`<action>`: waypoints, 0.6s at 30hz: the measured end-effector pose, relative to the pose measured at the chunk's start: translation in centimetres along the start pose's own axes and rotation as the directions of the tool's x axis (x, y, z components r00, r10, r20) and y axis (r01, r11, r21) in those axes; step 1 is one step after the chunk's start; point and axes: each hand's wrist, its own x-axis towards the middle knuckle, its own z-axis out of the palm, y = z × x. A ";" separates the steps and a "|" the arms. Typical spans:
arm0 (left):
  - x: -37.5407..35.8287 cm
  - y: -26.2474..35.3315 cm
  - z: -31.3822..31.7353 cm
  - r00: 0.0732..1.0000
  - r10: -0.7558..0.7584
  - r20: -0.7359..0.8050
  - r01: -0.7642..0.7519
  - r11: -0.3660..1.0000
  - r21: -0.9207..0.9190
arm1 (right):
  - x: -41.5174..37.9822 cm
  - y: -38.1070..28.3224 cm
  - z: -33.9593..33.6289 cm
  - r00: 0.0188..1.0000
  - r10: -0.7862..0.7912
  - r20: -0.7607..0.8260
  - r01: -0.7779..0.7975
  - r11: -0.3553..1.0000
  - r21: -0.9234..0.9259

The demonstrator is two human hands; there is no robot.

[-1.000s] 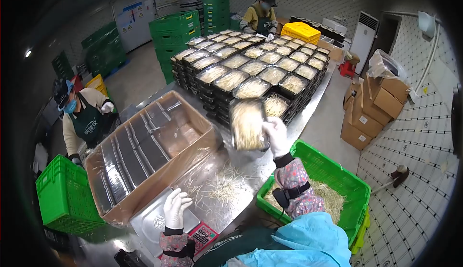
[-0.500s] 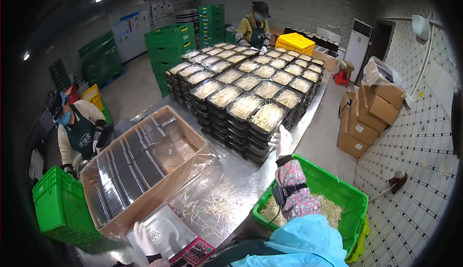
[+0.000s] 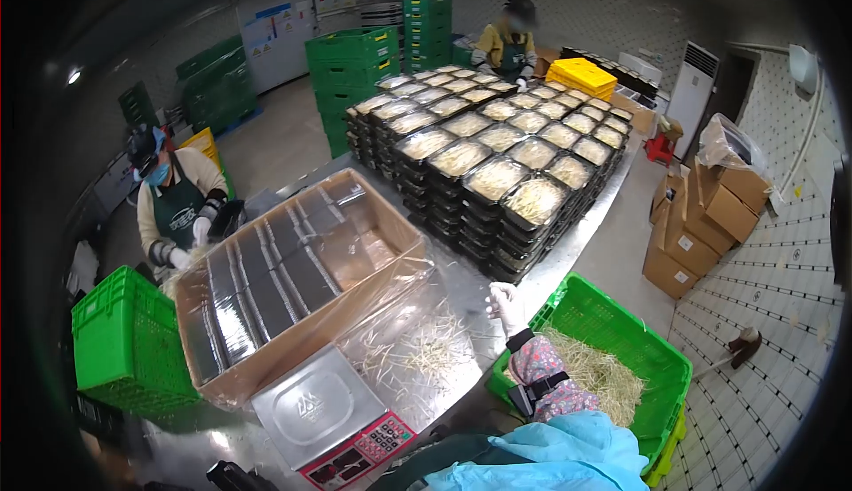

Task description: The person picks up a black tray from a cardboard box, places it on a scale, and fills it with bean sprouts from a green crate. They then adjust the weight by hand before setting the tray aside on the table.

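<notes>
My right hand (image 3: 508,308), in a white glove, hovers over the steel table's edge, in front of the stacked black trays. Its fingers are loosely bent and apart, with nothing visible between them. Bean sprouts fill the top trays (image 3: 535,200). Below my right forearm, a green crate (image 3: 652,362) holds a heap of loose bean sprouts (image 3: 599,376). My left hand is out of view. In front of me lies a digital scale (image 3: 319,407) with a bare steel platform and a red keypad. Scattered bean sprouts (image 3: 426,349) lie on the table beside it.
A large lined carton (image 3: 382,287) of packed black trays stands left of the scale. Beyond it, a co-worker (image 3: 182,198) stands by another green crate (image 3: 124,340). A second co-worker (image 3: 510,47) is at the far end, near yellow crates (image 3: 581,77). Cardboard boxes (image 3: 701,225) stand at right.
My right hand has drawn back from the front tray stack toward me, its fingers now more bent. My left hand has left the scale and gone out of view. The camera has turned slightly left.
</notes>
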 end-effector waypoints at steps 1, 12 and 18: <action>-0.4 0.2 -0.4 0.994 0.021 0.106 -0.012 0.996 -0.093 | -0.3 0.0 0.5 1.000 -0.008 0.025 0.009 1.000 -0.022; -2.8 3.4 -2.3 0.956 0.089 0.280 -0.039 0.983 -0.182 | -4.5 0.8 2.7 0.997 -0.015 0.073 0.020 0.998 -0.060; -0.5 4.7 -6.5 0.998 -0.011 -0.060 -0.011 0.936 -0.351 | -7.8 3.0 -2.6 0.994 -0.080 -0.075 0.065 0.980 -0.186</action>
